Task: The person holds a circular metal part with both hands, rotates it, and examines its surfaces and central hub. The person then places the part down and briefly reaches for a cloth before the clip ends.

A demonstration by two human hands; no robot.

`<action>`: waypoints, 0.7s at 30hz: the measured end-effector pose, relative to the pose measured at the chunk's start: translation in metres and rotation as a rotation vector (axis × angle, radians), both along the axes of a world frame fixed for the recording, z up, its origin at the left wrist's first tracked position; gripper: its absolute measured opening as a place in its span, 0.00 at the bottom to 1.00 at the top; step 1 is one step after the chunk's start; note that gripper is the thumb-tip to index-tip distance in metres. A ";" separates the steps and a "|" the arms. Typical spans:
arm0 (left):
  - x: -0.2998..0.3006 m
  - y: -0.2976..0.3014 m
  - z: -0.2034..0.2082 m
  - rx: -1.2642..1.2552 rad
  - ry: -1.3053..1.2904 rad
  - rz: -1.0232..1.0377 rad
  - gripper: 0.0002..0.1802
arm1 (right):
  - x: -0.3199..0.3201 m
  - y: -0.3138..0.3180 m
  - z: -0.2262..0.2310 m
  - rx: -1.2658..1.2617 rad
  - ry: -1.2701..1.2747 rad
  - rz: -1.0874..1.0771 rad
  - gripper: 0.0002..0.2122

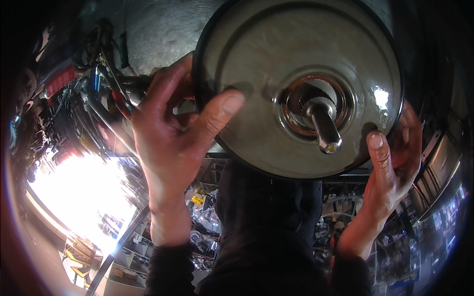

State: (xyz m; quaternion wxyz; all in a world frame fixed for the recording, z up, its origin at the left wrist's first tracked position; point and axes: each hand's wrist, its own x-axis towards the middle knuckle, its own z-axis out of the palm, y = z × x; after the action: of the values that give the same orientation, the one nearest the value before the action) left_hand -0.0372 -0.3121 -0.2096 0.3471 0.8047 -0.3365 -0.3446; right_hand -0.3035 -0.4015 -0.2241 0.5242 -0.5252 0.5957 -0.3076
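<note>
A large round grey-beige disc [247, 123] with a black rim fills the upper middle of the head view. It looks like part of a brake booster. At its centre a shiny metal rod [323, 126] sticks out of a brownish ring [316, 81]. My left hand [170, 113] holds the disc's left edge, its thumb over the face and its fingers partly hidden behind the rim. On the lower right edge, my right hand [395, 153] grips likewise, with the thumb at the front and the other fingers mostly out of sight behind.
A grey metal worktop [158, 29] lies behind the disc. To the left is a tangle of hand tools [98, 93], with a red object [60, 79] beside it. Bright glare washes out the lower left. Shelves of small parts [205, 237] show below.
</note>
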 end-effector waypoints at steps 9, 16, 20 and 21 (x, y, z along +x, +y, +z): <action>0.000 -0.001 0.000 0.001 0.056 0.011 0.38 | -0.008 0.001 0.001 0.036 0.060 0.091 0.32; 0.000 0.002 0.000 0.011 0.047 0.025 0.39 | -0.002 0.002 0.001 0.030 -0.026 -0.010 0.35; 0.000 0.003 -0.002 -0.007 0.035 0.022 0.39 | 0.001 0.003 0.001 0.031 -0.023 -0.015 0.35; 0.000 0.003 -0.002 0.001 0.031 0.019 0.39 | 0.001 0.002 0.001 0.027 -0.016 -0.010 0.35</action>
State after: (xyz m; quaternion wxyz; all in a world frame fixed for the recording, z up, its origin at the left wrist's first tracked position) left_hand -0.0376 -0.3093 -0.2113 0.3553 0.8025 -0.3233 -0.3538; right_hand -0.3022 -0.3992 -0.2229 0.5345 -0.5126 0.5982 -0.3061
